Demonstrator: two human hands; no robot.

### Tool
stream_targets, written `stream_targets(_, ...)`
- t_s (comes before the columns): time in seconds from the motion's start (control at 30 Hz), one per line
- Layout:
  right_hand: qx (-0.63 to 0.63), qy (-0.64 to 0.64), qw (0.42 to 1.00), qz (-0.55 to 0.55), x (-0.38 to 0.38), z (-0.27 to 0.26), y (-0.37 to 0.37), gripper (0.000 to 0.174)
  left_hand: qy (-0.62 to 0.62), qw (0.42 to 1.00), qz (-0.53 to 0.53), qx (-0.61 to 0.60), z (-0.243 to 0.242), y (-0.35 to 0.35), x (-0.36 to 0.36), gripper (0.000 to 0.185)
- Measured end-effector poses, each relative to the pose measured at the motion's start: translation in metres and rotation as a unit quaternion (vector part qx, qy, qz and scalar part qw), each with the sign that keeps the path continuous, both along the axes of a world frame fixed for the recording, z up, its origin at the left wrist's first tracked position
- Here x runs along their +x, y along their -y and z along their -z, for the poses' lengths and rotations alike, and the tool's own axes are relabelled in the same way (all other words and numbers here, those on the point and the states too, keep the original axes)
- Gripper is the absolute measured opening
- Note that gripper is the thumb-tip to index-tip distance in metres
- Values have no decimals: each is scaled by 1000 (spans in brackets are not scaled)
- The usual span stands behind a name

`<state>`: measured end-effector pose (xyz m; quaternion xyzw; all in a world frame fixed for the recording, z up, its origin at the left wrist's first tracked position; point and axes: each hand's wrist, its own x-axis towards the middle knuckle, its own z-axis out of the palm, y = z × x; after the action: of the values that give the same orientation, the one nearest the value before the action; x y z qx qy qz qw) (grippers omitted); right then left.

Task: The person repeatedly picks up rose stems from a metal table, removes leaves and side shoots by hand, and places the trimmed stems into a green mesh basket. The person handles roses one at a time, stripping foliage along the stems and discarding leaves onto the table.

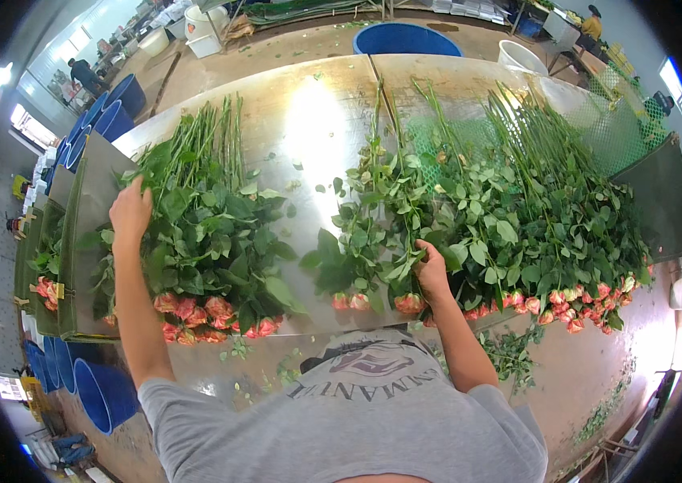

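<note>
Pink-orange roses lie on a metal table (310, 175), blooms toward me and stems pointing away. My left hand (131, 208) is at the upper leaves on the left edge of the left rose pile (202, 211); its fingertips are partly hidden, so its grip is unclear. My right hand (430, 268) has its fingers closed around a leafy rose stem (411, 232), just above and right of a rose bloom (409, 303). Another rose stem group (359, 241) lies left of that hand. A larger rose pile (558, 223) spreads to the right, partly over green plastic netting (425, 145).
Green-edged upright panels (90, 241) stand at the left, with more roses (47, 290) between them. A blue tub (404, 39) and a white bucket (522, 57) are beyond the table. Blue buckets (102, 392) stand lower left. Cut foliage (510, 356) litters the floor. People work farther off.
</note>
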<state>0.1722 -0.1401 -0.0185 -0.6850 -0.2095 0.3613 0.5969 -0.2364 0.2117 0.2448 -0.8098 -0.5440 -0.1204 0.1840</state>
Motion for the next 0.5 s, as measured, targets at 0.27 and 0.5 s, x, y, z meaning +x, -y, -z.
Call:
stream_targets(0.27,68,-148,986,-21,-4,-15,13,50,246,886,219,-328,185,141,226,30)
stream_targets(0.5,174,-230,954,-80,15,-45,37,53,155,894,75,-413,259,171,276,42)
